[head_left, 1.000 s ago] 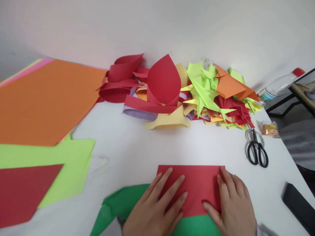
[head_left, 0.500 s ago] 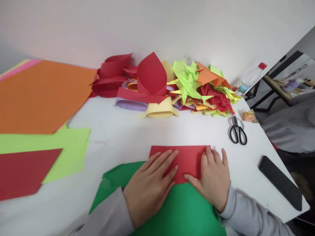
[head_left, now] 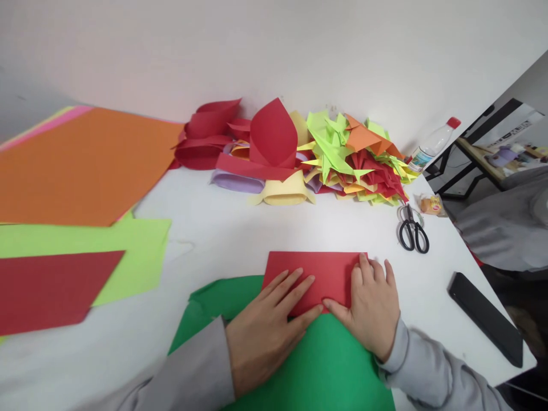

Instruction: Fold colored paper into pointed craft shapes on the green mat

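Note:
A red paper rectangle (head_left: 322, 268) lies flat in front of me, its near edge over a large green sheet (head_left: 329, 365). My left hand (head_left: 272, 325) rests on its left part with fingers stretched out, the thumb along the near edge. On the right end lies my right hand (head_left: 372, 302), its index finger at the far right corner and its thumb at the near edge. The fingers of both hands are apart. Both palms hide parts of the red and green paper.
Black-handled scissors (head_left: 413, 231), a wrapped snack (head_left: 431, 204) and a black case (head_left: 487, 317) lie to the right. Behind are folded red paper shapes (head_left: 274, 137), a pile of paper stars (head_left: 363, 160) and a bottle (head_left: 432, 147). Orange sheets (head_left: 85, 165) lie left. A person's grey sleeve (head_left: 505, 222) shows far right.
My left hand has slid slightly toward the right, its thumb now spread along the near edge of the red paper. My right hand stays nearly in place. The view has shifted a little.

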Tool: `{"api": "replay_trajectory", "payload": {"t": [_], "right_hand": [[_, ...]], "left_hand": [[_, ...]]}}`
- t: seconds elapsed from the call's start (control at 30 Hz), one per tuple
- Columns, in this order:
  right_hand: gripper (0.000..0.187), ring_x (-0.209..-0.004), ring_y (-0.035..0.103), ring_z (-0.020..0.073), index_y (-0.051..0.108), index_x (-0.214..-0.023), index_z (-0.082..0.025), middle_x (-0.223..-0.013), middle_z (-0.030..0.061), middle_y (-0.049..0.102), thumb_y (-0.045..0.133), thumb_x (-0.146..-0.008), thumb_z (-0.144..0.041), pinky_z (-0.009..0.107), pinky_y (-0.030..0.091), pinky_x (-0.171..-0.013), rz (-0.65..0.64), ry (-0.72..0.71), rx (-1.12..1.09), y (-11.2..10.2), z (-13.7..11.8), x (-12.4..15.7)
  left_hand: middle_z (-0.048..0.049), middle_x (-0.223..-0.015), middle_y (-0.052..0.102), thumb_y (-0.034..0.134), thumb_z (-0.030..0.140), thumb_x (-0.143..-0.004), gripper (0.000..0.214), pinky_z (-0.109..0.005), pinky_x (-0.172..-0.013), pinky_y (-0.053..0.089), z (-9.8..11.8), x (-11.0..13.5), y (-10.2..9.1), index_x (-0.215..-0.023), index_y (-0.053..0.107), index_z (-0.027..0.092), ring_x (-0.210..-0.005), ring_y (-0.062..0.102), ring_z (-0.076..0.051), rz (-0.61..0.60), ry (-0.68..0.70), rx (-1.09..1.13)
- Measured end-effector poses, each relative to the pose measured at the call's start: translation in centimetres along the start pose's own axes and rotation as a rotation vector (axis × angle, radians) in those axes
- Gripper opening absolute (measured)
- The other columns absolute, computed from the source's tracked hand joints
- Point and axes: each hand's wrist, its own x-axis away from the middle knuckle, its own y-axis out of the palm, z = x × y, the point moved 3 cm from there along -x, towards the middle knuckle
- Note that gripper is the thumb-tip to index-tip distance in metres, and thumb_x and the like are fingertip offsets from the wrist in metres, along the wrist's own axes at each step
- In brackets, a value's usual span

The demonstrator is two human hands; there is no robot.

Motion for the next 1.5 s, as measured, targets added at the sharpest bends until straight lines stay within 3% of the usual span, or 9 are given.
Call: {"api": "replay_trajectory", "payload": {"t": [0.2, 0.4, 0.53, 0.8, 1.0, 1.13, 1.23, 1.37, 1.5], "right_hand": [[0.075, -0.112, 0.051, 0.0393, 0.066, -0.101, -0.010, -0.127, 0.0210, 0.057, 0.035, -0.081, -0.075, 0.055, 0.029, -0.103, -0.003, 0.009, 0.000, 0.0, 0.0, 0.0], [0.075, -0.112, 0.050, 0.0398, 0.066, -0.103, -0.010, -0.128, 0.0209, 0.057, 0.035, -0.082, -0.074, 0.055, 0.029, -0.103, 0.000, 0.005, 0.001, 0.1, 0.1, 0.0], [0.075, -0.112, 0.050, 0.0402, 0.066, -0.103, -0.009, -0.127, 0.0205, 0.057, 0.035, -0.082, -0.075, 0.054, 0.030, -0.102, 0.009, 0.002, -0.002, 0.3, 0.1, 0.1], [0.075, -0.112, 0.049, 0.0387, 0.065, -0.102, -0.010, -0.127, 0.0218, 0.056, 0.036, -0.081, -0.075, 0.055, 0.029, -0.103, 0.009, 0.001, -0.015, 0.4, 0.2, 0.1], [0.075, -0.111, 0.049, 0.0388, 0.065, -0.100, -0.010, -0.127, 0.0212, 0.057, 0.034, -0.081, -0.076, 0.054, 0.030, -0.102, 0.011, 0.004, -0.014, 0.4, 0.3, 0.1], [0.076, -0.110, 0.050, 0.0390, 0.065, -0.099, -0.010, -0.127, 0.0207, 0.057, 0.034, -0.081, -0.076, 0.054, 0.030, -0.102, 0.013, 0.001, -0.005, 0.3, 0.3, 0.0], [0.076, -0.109, 0.051, 0.0388, 0.065, -0.099, -0.010, -0.126, 0.0203, 0.058, 0.035, -0.080, -0.077, 0.053, 0.031, -0.101, 0.021, 0.003, -0.001, 0.3, 0.3, 0.0], [0.077, -0.109, 0.051, 0.0386, 0.065, -0.099, -0.010, -0.126, 0.0207, 0.058, 0.034, -0.080, -0.077, 0.054, 0.031, -0.101, 0.025, 0.001, -0.004, 0.3, 0.2, 0.0], [0.077, -0.110, 0.050, 0.0385, 0.065, -0.098, -0.010, -0.127, 0.0212, 0.057, 0.034, -0.080, -0.078, 0.054, 0.030, -0.103, 0.006, 0.010, -0.011, 0.4, 0.2, 0.0]], "left_hand": [[-0.0121, -0.136, 0.053, 0.059, 0.042, -0.084, 0.035, -0.060, -0.104, 0.038, 0.8, -0.5, -0.4, -0.119, 0.062, 0.037, -0.130, 0.042, -0.036, 0.028, -0.062, 0.050], [-0.0086, -0.140, 0.051, 0.053, 0.016, -0.084, 0.034, -0.055, -0.104, 0.042, -0.2, 0.1, -1.1, -0.111, 0.067, 0.029, -0.134, 0.038, -0.032, 0.056, -0.002, 0.098], [-0.0035, -0.138, 0.055, 0.043, 0.009, -0.085, 0.039, -0.046, -0.104, 0.044, -1.5, 0.5, -2.1, -0.108, 0.070, 0.028, -0.134, 0.041, -0.024, -0.015, 0.018, 0.172], [0.0040, -0.133, 0.059, 0.040, 0.017, -0.091, 0.038, -0.036, -0.107, 0.041, -2.9, 0.8, -3.8, -0.106, 0.071, 0.032, -0.128, 0.049, -0.018, -0.100, 0.024, 0.245], [0.0061, -0.132, 0.060, 0.037, 0.023, -0.094, 0.036, -0.037, -0.110, 0.035, -4.4, 2.2, -3.3, -0.108, 0.068, 0.036, -0.127, 0.049, -0.015, -0.147, 0.048, 0.212], [0.0098, -0.130, 0.061, 0.039, 0.026, -0.094, 0.034, -0.039, -0.112, 0.029, -5.2, 2.4, -4.3, -0.101, 0.070, 0.038, -0.127, 0.049, -0.016, -0.162, 0.060, 0.207], [0.0101, -0.132, 0.058, 0.040, 0.024, -0.094, 0.034, -0.039, -0.110, 0.030, -5.5, 2.0, -5.4, -0.101, 0.070, 0.039, -0.129, 0.047, -0.017, -0.322, 0.048, 0.229], [0.0115, -0.134, 0.056, 0.047, 0.024, -0.090, 0.031, -0.037, -0.112, 0.029, -6.0, 1.8, -6.6, -0.102, 0.069, 0.042, -0.132, 0.044, -0.018, -0.437, 0.024, 0.270], [0.0107, -0.131, 0.059, 0.051, 0.027, -0.088, 0.029, -0.037, -0.111, 0.031, -6.2, 1.9, -6.6, -0.107, 0.067, 0.042, -0.130, 0.046, -0.019, -0.396, 0.037, 0.235]]}}
